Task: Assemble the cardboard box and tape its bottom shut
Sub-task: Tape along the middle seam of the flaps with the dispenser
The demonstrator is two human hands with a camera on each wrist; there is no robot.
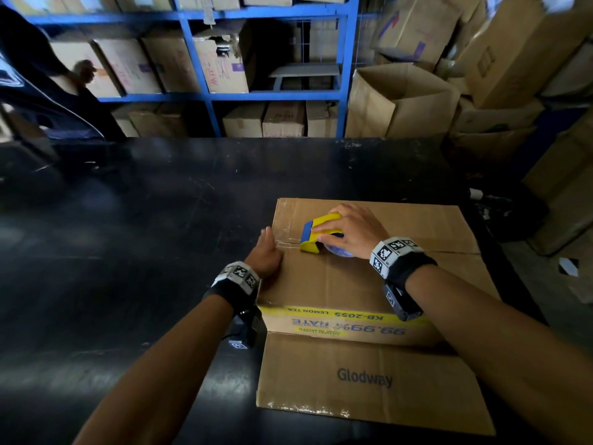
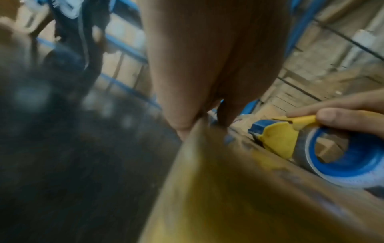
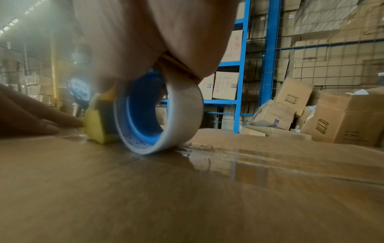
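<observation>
Black table [image 1: 160, 220]: box [image 1: 369, 284], L hand [image 1: 264, 252] flat, R hand [image 1: 351, 229] gripping tape dispenser [image 1: 316, 236].

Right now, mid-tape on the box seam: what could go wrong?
1. Only the left hand holds the tape start at the cardboard box edge; it may peel off.
2. The tape dispenser in the right hand could drift off the seam.

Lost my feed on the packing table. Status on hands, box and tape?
Left hand flat on the box at its left edge, by the seam. Right hand grips the tape dispenser on the seam, near the left end. Nothing in the way.
</observation>
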